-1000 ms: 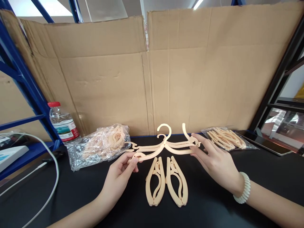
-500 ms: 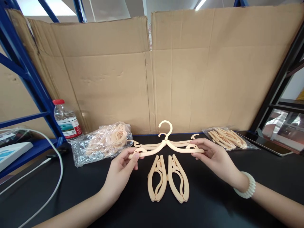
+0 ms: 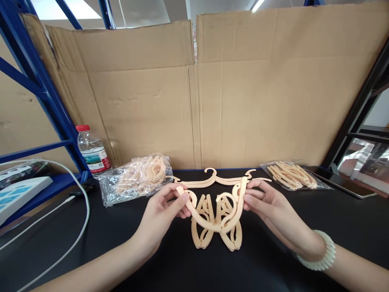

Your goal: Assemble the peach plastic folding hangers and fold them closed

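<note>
Both hands grip one beige folding clothes hanger (image 3: 203, 222) by its arm ends. My left hand (image 3: 165, 211) pinches the left end between thumb and fingers. My right hand (image 3: 270, 211) closes on the right end. The hanger's arms angle upward in a V from the middle joint, and its hook lies curled down inside the right arm. Beneath it, two folded hangers (image 3: 198, 242) rest side by side on the black table (image 3: 170, 267). An unfolded hanger (image 3: 194, 184) lies flat behind them, its hook toward the cardboard.
Clear bags of hanger parts (image 3: 136, 178) and folded pieces (image 3: 291, 175) lie at the back left and right. A water bottle (image 3: 95, 156) stands at left by a white cable (image 3: 85, 211) and power strip (image 3: 26, 198). A dark tablet (image 3: 340, 182) sits far right; cardboard (image 3: 146, 101) walls the back.
The held hanger's arms have swung from drooping to a raised V, and its upright hook has folded down between them. My hands have drawn somewhat closer together.
</note>
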Demonstrator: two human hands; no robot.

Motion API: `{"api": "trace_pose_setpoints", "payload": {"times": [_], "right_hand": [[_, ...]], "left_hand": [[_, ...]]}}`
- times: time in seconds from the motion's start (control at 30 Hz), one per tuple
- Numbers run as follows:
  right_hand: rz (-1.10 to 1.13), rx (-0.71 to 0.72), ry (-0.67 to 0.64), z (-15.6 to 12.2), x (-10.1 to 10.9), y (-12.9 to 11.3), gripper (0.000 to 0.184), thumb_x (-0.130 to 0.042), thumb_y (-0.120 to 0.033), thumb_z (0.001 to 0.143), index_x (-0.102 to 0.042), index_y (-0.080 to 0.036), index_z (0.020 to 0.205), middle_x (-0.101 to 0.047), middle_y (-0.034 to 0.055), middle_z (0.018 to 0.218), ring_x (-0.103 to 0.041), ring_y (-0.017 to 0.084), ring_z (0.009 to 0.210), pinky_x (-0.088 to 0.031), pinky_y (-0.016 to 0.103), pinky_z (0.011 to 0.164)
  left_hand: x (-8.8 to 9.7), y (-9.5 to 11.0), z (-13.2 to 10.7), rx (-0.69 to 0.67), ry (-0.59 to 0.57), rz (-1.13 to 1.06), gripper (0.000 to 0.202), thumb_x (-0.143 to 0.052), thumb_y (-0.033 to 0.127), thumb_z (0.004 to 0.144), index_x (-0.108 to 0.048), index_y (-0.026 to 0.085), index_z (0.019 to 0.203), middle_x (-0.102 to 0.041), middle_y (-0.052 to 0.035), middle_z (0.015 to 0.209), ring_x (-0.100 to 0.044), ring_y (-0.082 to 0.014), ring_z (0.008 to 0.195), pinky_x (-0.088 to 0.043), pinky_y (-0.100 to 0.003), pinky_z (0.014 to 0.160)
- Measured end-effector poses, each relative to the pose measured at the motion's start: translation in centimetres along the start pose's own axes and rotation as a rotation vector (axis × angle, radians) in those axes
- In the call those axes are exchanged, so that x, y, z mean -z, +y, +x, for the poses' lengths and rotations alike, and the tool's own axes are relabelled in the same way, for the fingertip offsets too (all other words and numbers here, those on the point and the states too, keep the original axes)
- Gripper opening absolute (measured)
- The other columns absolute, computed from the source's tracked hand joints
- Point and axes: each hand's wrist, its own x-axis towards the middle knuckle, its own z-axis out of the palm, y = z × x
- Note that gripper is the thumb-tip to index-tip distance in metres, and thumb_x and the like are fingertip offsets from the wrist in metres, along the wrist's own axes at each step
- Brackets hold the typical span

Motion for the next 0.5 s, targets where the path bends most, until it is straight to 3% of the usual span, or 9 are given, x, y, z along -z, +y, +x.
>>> {"api": "trace_pose_setpoints", "payload": {"times": [0.13,0.3,0.4,0.5], "right_hand": [[-0.185,-0.011,-0.191,-1.2,-1.5,0.2,0.018,-0.069,-0.035,0.088,-0.06,-0.02,0.084,-0.068,0.0007,0.083,-0.06,0.013,0.077,-0.049,0.025,0.073],[-0.302,-0.001,-0.347,-2.3,-2.3,0.0,0.02,-0.059,-0.036,0.094,-0.069,-0.024,0.106,-0.069,0.0053,0.099,-0.065,0.018,0.083,-0.056,0.031,0.072],[-0.293,0.022,-0.368,-2.2,-2.2,0.0,0.03,-0.059,-0.033,0.094,-0.064,-0.031,0.124,-0.063,0.006,0.126,-0.061,0.023,0.112,-0.054,0.038,0.093],[-0.24,0.031,-0.403,-1.9,-2.0,0.1,0.037,-0.057,-0.031,0.096,-0.057,-0.036,0.133,-0.051,0.004,0.143,-0.05,0.024,0.129,-0.043,0.043,0.108]], "left_hand": [[-1.2,-0.2,-1.0,0.038,-0.092,-0.009,0.027,-0.074,0.037,0.079,-0.061,0.015,0.087,-0.062,0.0019,0.07,-0.055,-0.0079,0.052,-0.047,-0.021,0.054],[-1.6,-0.4,-1.3,0.063,-0.105,-0.02,0.027,-0.073,0.039,0.079,-0.063,0.015,0.084,-0.06,0.0024,0.07,-0.049,-0.0063,0.049,-0.045,-0.021,0.051],[-1.4,-0.4,-1.4,0.062,-0.114,-0.043,0.023,-0.072,0.036,0.081,-0.066,0.016,0.09,-0.065,-0.0004,0.077,-0.056,-0.0092,0.059,-0.049,-0.022,0.058],[-1.3,-0.6,-1.6,0.026,-0.211,-0.061,0.021,-0.071,0.029,0.084,-0.068,0.017,0.101,-0.07,-0.0057,0.098,-0.066,-0.0167,0.089,-0.053,-0.027,0.082]]}}
